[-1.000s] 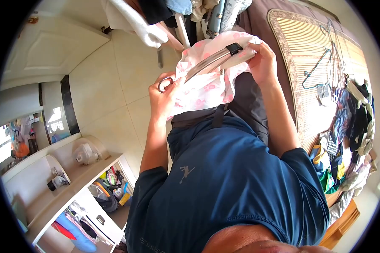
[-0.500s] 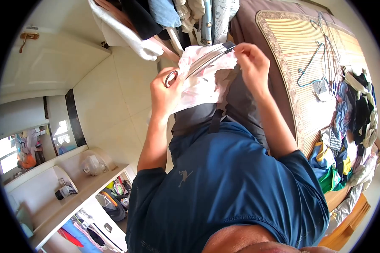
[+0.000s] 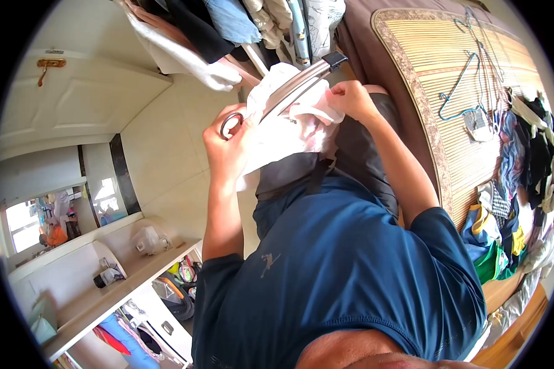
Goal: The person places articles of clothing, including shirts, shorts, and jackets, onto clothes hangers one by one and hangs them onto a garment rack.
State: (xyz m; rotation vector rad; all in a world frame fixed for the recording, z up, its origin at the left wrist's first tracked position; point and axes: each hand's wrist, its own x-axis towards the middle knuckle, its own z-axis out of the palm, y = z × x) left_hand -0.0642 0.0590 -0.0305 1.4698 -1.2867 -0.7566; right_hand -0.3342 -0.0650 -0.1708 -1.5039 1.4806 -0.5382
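Observation:
My left hand [image 3: 228,147] is closed around a long slim metal-barred thing [image 3: 298,85] with a dark ring at the hand end and a black block at the far end; its exact kind is unclear. Beneath it, a thin whitish-pink plastic bag [image 3: 286,135] is bunched over my lap, and the left fingers also seem to press on it. My right hand [image 3: 353,101] pinches the bag's right edge, just below the black end. The bag's contents, if any, are hidden.
Clothes [image 3: 228,27] hang ahead. On the right, a bed mat [image 3: 412,46] bears a blue hanger [image 3: 458,89] and heaped clothes [image 3: 495,240]. An open white door [image 3: 92,101] and a shelf [image 3: 126,283] with small items stand to the left.
My right hand has dropped from beside the black end to the bag's edge. My left hand has shifted slightly left and down, still holding the metal thing. The view has turned a little.

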